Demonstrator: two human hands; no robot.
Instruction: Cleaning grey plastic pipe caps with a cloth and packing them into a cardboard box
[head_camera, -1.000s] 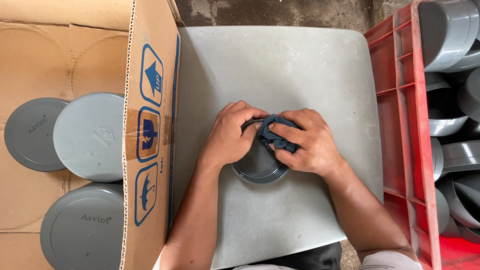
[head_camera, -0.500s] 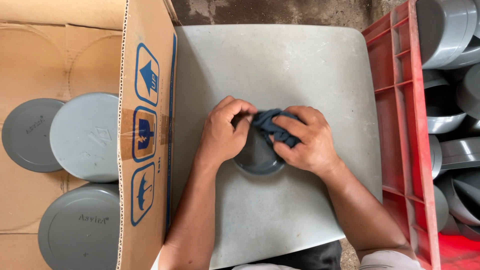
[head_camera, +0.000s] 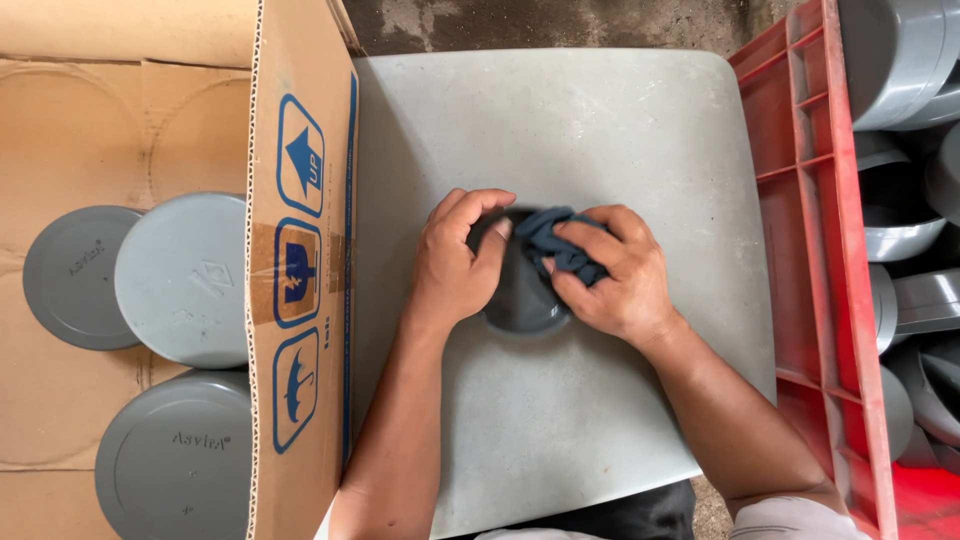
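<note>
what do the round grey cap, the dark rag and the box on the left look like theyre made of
Grey cap: apparently moulded plastic, smooth with a dull sheen.
Dark rag under the right hand: soft woven or knit cloth, judging by its crumpled folds.
Box: corrugated cardboard, brown and matte, with fluting visible along its cut edge.
The left hand steadies the cap.

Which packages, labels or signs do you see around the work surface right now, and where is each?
Cardboard box: left of the grey table, open, brown, holding round grey caps.
Printed handling symbols: on the box's upright flap, three blue pictograms stacked vertically, with clear tape across the middle one.
Red plastic crate: right of the table, holding grey fittings.
</note>
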